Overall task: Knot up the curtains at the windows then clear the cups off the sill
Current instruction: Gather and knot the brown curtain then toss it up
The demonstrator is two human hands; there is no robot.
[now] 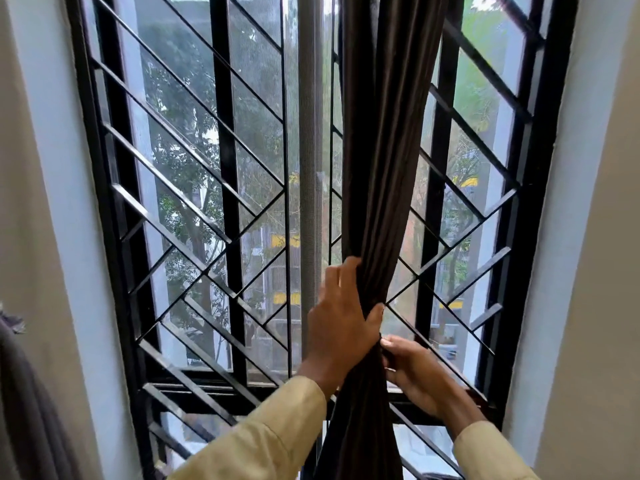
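A dark brown curtain (381, 150) hangs gathered into one narrow bundle in front of the window, right of centre. My left hand (341, 320) wraps around the bundle from the left, fingers behind the cloth and thumb across its front. Just below and to the right, my right hand (415, 372) grips the same bundle with curled fingers. The curtain falls on past both hands and leaves the bottom of the frame. No knot shows in the cloth. No cups and no sill are in view.
A black metal window grille (221, 188) with diagonal bars fills the window, with mesh behind it. A grey vertical post (310, 133) stands left of the curtain. White walls (588, 237) flank the opening. Another grey cloth (24, 393) hangs at the far left edge.
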